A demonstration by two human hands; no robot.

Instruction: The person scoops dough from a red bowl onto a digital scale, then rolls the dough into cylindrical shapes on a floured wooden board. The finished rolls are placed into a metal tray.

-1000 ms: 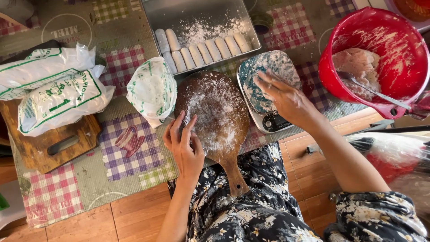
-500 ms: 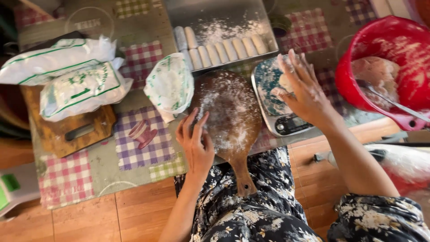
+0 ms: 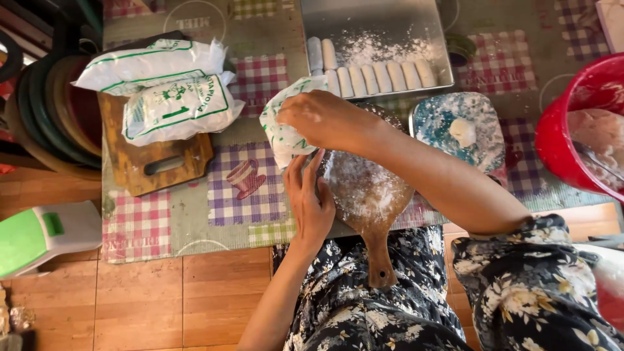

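A round wooden paddle board (image 3: 367, 192), dusted with flour, lies in front of me with its handle over my lap. My left hand (image 3: 309, 205) rests flat on the board's left edge, fingers apart, holding nothing. My right hand (image 3: 325, 120) reaches across the board to a small open white bag with green print (image 3: 281, 133). Its fingertips are at the bag's mouth and partly hidden. A small lump of dough (image 3: 463, 132) lies on a floured bluish plate (image 3: 435, 117) right of the board.
A metal tray (image 3: 442, 45) behind the board holds a row of dough rolls (image 3: 380, 77) and loose flour. A red basin (image 3: 559, 140) with dough stands at the right. Two flour bags (image 3: 169, 97) lie on a wooden cutting board (image 3: 166, 166). A green-and-white device (image 3: 39, 237) sits on the floor.
My right hand has left the bluish plate and crossed left to the small bag. A dough lump now lies on the plate. My left hand has stayed at the board's edge.
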